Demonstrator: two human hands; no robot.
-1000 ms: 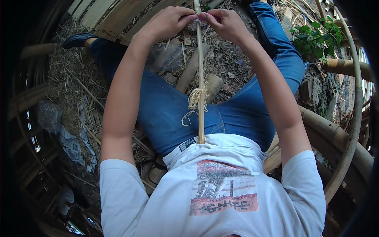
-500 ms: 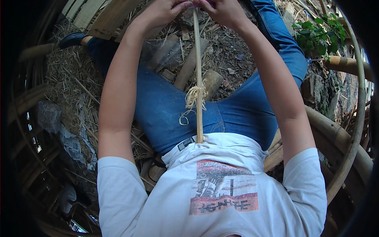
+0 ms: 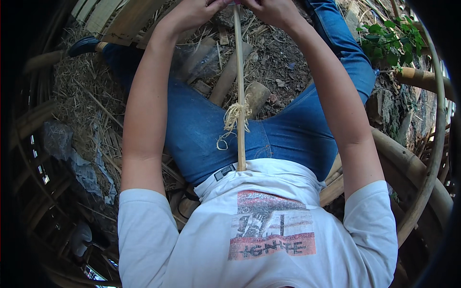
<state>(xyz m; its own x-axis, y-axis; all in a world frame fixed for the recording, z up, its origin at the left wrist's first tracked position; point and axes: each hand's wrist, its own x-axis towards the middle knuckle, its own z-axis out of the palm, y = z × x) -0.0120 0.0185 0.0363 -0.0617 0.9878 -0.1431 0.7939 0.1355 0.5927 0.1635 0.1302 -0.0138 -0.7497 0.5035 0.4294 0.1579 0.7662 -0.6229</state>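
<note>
A long, thin bamboo strip (image 3: pixel 240 81) runs from my waist away to the top edge of the view, its near end resting against my white shirt. At its far end my left hand (image 3: pixel 198 11) and my right hand (image 3: pixel 273 10) meet from either side. Both are closed, thumbs towards the strip, on a small pale and pink thing (image 3: pixel 234 3) lying across it. The frame edge cuts off most of the fingers, so its kind cannot be made out. Curly, thin shavings (image 3: pixel 233 116) hang in a tuft on the strip over my lap.
Cut bamboo pieces (image 3: pixel 229 77) and dry straw (image 3: pixel 79 91) lie on the ground between and beside my spread legs. Crumpled plastic (image 3: pixel 84 175) is at the left. On the right are a green leafy plant (image 3: pixel 391 42), a thick bamboo pole (image 3: pixel 406 163) and a curved pole (image 3: pixel 438 120).
Both hands have shifted slightly farther away, up towards the top edge, still at the strip's far end. The strip and its tuft of shavings sit slightly higher and farther left in the view.
</note>
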